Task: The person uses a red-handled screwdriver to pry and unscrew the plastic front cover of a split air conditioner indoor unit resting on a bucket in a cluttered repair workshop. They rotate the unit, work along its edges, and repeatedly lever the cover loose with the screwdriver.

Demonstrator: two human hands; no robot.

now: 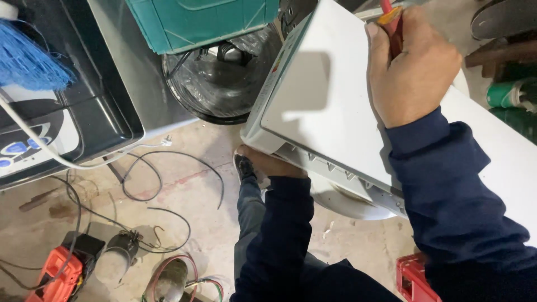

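From the head camera, I count one large white plastic appliance casing (335,106) tilted in front of me. My right hand (411,70) rests on its top face, fingers clenched around one red-and-yellow-handled screwdriver (390,19). My left hand (268,163) grasps the casing's lower edge from beneath. One teal plastic crate (201,19) stands above a black round tub (224,89). Loose black wires (162,184) and one orange tool (56,274) lie on the stained concrete floor (190,212).
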